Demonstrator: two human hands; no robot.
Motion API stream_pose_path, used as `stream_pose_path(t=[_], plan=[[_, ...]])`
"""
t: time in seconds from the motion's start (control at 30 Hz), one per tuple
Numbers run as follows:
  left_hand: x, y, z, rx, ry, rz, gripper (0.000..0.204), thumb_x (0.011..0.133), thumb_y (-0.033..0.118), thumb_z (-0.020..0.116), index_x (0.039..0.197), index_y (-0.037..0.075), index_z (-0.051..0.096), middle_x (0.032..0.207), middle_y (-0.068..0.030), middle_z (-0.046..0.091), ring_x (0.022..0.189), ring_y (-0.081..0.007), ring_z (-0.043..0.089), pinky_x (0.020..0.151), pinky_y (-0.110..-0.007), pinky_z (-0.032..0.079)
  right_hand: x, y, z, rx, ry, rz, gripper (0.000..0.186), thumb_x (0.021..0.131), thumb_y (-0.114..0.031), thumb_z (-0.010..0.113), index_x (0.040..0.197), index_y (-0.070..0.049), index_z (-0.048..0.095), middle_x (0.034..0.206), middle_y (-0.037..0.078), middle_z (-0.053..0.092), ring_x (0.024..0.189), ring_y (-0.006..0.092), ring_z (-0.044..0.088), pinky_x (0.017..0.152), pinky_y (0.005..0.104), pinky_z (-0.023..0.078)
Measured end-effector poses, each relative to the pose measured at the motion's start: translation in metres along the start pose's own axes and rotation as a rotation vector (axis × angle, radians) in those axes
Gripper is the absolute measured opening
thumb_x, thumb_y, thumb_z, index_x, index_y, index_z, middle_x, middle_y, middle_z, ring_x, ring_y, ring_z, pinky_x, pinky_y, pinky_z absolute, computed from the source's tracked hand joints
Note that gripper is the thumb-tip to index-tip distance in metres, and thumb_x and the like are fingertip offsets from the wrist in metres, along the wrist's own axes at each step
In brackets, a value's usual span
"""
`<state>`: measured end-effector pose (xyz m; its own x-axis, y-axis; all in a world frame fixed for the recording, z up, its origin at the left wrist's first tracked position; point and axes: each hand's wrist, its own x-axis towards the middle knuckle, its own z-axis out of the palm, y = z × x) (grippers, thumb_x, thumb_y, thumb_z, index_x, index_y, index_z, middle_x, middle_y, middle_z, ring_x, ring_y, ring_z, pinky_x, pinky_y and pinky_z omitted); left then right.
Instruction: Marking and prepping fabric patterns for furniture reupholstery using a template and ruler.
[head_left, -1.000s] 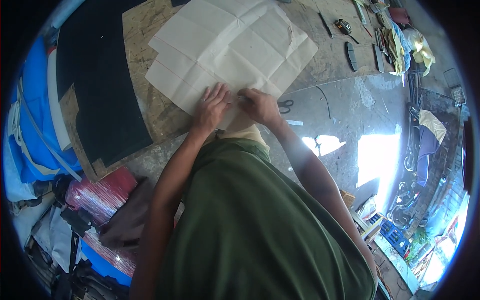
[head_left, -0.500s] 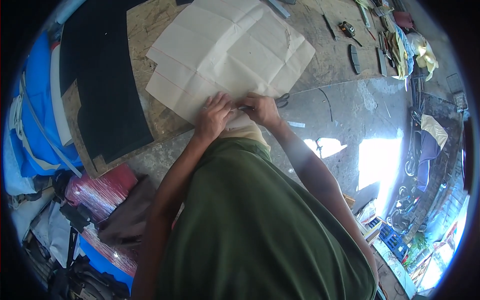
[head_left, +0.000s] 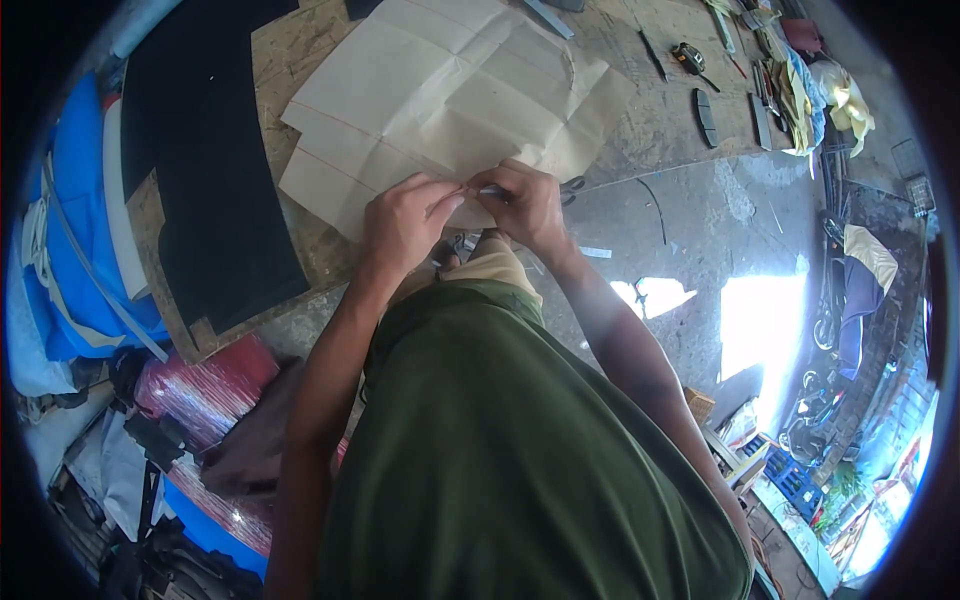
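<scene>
A large creased sheet of pale brown paper [head_left: 400, 95] with thin red lines lies on the wooden worktable, its near edge toward me. Over that edge my left hand [head_left: 408, 215] is closed, fingertips pinched together; what they pinch is too small to name. My right hand [head_left: 525, 205] meets it fingertip to fingertip, curled round a slim dark item [head_left: 492, 191], mostly hidden by the fingers. Just beyond the right hand show the dark handles of scissors [head_left: 573, 186] near the table edge; the hand hides the rest of them.
Black sheet material [head_left: 205, 180] covers the left of the worktable [head_left: 650, 115]. A tape measure [head_left: 690, 57], a dark curved block [head_left: 705, 118] and several tools lie at the far right. Wrapped red rolls [head_left: 205, 390] and blue material [head_left: 85, 220] stand at left. Sunlight patches the concrete floor [head_left: 690, 230].
My left hand has lifted from lying over the paper's edge into a pinch and shifted left. The right hand has moved slightly up and away. The paper's near edge has shifted.
</scene>
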<state>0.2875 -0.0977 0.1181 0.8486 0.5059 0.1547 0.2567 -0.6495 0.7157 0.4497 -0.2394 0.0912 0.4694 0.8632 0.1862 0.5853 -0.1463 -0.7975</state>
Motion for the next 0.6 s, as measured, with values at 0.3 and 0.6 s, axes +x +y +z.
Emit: stream_pose_path(t=[0.3,0.6], plan=[[0.000,-0.005,0.006,0.018,0.084,0.028,0.020,0.086,0.007,0.076,0.105,0.012,0.081,0.097,0.0003,0.075,0.080,-0.0242,0.068,0.070,-0.037,0.054,0.007,-0.046,-0.027,-0.200,-0.044,0.268,0.011,0.088,-0.014,0.075,0.096,-0.007,0.073,0.086,0.008,0.074,0.071,0.0297,0.070,0.064,0.0393,0.053],[0.002,-0.002,0.013,0.095,0.252,0.219,0.023,0.083,0.002,0.076,0.105,0.009,0.080,0.099,0.0003,0.073,0.086,-0.0220,0.066,0.075,-0.035,0.054,0.014,-0.061,-0.032,-0.377,-0.115,0.221,0.019,0.093,-0.025,0.070,0.094,-0.006,0.071,0.082,0.012,0.076,0.070,0.0385,0.073,0.062,0.0469,0.055]])
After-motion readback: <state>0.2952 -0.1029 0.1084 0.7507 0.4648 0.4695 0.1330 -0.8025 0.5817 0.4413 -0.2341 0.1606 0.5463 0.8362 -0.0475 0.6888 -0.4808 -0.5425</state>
